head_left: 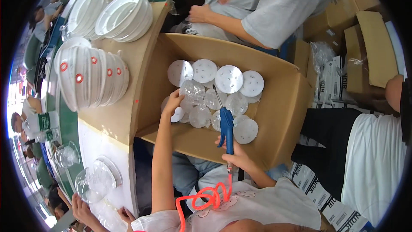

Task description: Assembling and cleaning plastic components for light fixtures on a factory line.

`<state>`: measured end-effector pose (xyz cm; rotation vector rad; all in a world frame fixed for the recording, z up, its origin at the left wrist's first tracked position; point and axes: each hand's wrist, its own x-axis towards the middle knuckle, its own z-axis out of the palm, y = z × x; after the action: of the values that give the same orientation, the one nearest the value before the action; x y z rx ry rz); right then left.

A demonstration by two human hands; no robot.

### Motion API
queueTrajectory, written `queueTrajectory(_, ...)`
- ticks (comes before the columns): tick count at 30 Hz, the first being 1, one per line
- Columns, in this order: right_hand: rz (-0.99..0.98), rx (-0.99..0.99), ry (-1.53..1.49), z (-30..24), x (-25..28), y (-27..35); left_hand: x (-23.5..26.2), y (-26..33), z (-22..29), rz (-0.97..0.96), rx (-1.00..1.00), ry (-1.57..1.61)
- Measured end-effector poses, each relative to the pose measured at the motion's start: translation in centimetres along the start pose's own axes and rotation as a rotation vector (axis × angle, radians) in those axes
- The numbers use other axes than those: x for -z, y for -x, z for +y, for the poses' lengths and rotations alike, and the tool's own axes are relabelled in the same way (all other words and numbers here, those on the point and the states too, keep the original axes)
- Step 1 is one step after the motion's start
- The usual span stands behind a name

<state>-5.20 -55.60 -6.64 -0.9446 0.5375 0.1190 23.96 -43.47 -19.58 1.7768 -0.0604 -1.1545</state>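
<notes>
An open cardboard box [279, 99] stands in front of me, with several round white discs [229, 79] and several crinkled clear plastic rounds [215, 99] inside. At the box's left side my left hand [174, 102] pinches the edge of a clear plastic round piece [192, 91]. My right hand [237, 154] is wrapped round the handle of a blue air blow gun [226, 124]. Its thin metal nozzle points up and away over the contents. A red coiled hose [210, 195] runs from the gun's base across my white shirt.
Stacks of white round rims [94, 77] stand on the table [133, 103] at left. A co-worker's hands [81, 210] are near clear domes [96, 182] at lower left. Another person in grey [279, 8] sits beyond the box. More cartons [375, 51] and a person in white [373, 154] are at right.
</notes>
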Motion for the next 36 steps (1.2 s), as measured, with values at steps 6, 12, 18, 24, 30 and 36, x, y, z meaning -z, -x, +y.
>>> queueTrajectory(6, -0.203, 0.093, 0.632, -3.7, 0.1, 0.8, -4.6, 0.9, 0.6, 0.102, -0.112, 0.827)
queueTrajectory(12, -0.272, 0.072, 0.921, -5.6, -2.1, 2.7, -7.0, -1.6, -3.1, 0.072, -0.252, 1.160)
queueTrajectory(18, -0.203, 0.049, 0.845, -1.4, -0.5, 2.2, -6.3, -1.0, -3.8, 0.132, -0.227, 1.195)
queueTrajectory(24, -0.238, -0.014, 0.853, -1.0, -1.2, 1.5, -4.1, -0.1, -4.4, 0.216, -0.191, 1.155)
queueTrajectory(30, -0.291, -0.180, 0.309, 0.6, -0.7, 0.3, -4.6, -0.2, -3.5, 0.228, -0.127, 1.227)
queueTrajectory(36, -0.212, -0.035, 0.799, -1.6, -4.1, 0.4, -0.1, 0.2, -5.8, 0.309, -0.257, 1.186)
